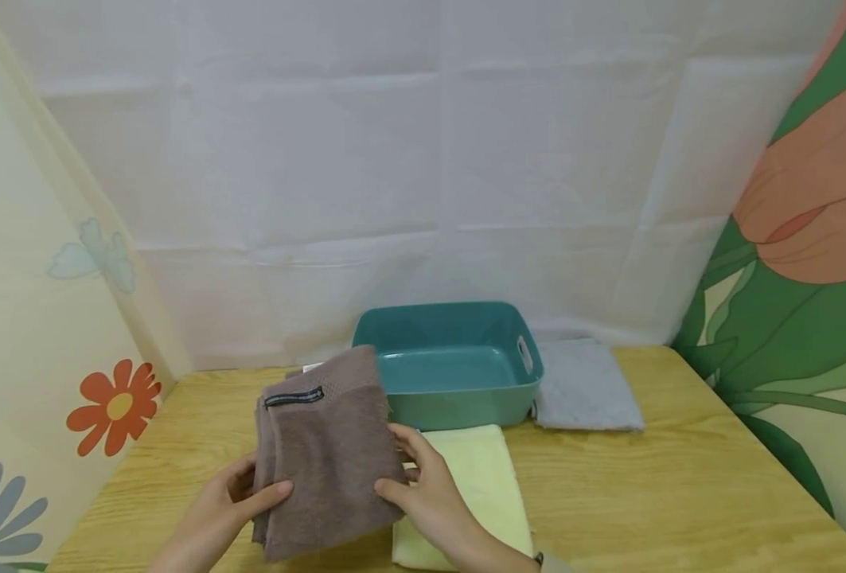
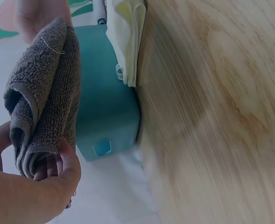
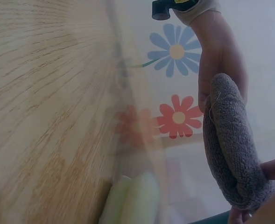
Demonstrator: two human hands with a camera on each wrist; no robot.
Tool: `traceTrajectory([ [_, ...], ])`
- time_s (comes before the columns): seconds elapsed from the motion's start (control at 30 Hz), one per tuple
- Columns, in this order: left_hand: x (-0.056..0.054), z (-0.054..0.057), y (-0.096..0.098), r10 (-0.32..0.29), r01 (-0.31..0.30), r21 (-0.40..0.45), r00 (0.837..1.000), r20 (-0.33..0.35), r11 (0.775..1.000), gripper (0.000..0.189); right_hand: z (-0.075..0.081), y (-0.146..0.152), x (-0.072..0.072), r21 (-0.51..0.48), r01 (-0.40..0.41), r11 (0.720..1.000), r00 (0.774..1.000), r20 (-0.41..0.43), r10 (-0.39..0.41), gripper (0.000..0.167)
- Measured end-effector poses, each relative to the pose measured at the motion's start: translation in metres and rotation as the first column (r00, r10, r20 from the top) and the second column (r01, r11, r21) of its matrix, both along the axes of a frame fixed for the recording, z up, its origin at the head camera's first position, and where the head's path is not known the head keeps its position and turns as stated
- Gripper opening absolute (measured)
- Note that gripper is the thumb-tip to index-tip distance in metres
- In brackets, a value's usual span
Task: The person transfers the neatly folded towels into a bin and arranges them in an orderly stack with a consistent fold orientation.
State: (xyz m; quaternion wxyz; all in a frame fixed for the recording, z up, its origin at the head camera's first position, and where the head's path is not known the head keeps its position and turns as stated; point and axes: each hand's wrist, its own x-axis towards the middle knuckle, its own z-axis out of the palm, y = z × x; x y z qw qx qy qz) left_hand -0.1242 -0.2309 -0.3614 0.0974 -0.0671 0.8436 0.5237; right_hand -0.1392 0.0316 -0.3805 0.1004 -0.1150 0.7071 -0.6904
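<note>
A folded greyish-brown towel [image 1: 329, 469] with a dark zip-like strip near its top edge is held up above the table. My left hand [image 1: 222, 505] pinches its left side, thumb on the front face. On its right side my right hand [image 1: 428, 492] grips it the same way. The left wrist view shows the towel's [image 2: 46, 102] looped folds between the left thumb and fingers [image 2: 68, 168]. From the right wrist, the towel [image 3: 235, 144] appears edge-on as a thick roll-like fold. Behind it stands a teal bin [image 1: 465, 406], partly covered by the towel.
A folded pale yellow towel [image 1: 476, 485] lies in front of the bin, partly behind my right hand. To the bin's right is a folded light grey towel [image 1: 586, 386]. All rest on a wooden table [image 1: 680, 493] against a white cloth backdrop [image 1: 365, 159].
</note>
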Motion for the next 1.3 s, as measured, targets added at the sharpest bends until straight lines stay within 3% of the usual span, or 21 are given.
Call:
traceTrajectory([
  [0.17,0.002,0.0,0.01,0.015,-0.015,0.041,1.0,-0.005,0.999,0.063,-0.002,0.009,0.003,-0.011,0.002,1.0,1.0,0.016,-0.002,0.064],
  [0.47,0.007,-0.001,0.02,-0.069,0.073,0.157,0.997,-0.032,0.985,0.064,0.0,0.024,0.011,-0.002,0.017,1.0,1.0,0.01,-0.017,0.065],
  [0.7,0.01,0.003,0.028,-0.05,0.057,0.146,0.998,-0.05,0.988,0.064,0.003,0.03,0.015,-0.024,0.04,0.999,0.999,0.005,-0.04,0.066],
  [1.07,0.007,0.015,0.05,0.013,-0.009,0.165,1.0,-0.024,0.986,0.063,0.014,0.05,0.015,-0.036,0.101,0.994,0.995,0.003,-0.101,0.063],
  [1.3,0.001,0.018,0.063,-0.007,0.018,0.194,0.999,-0.053,0.981,0.064,0.02,0.06,0.012,-0.023,0.152,0.988,0.988,0.018,-0.152,0.06],
])
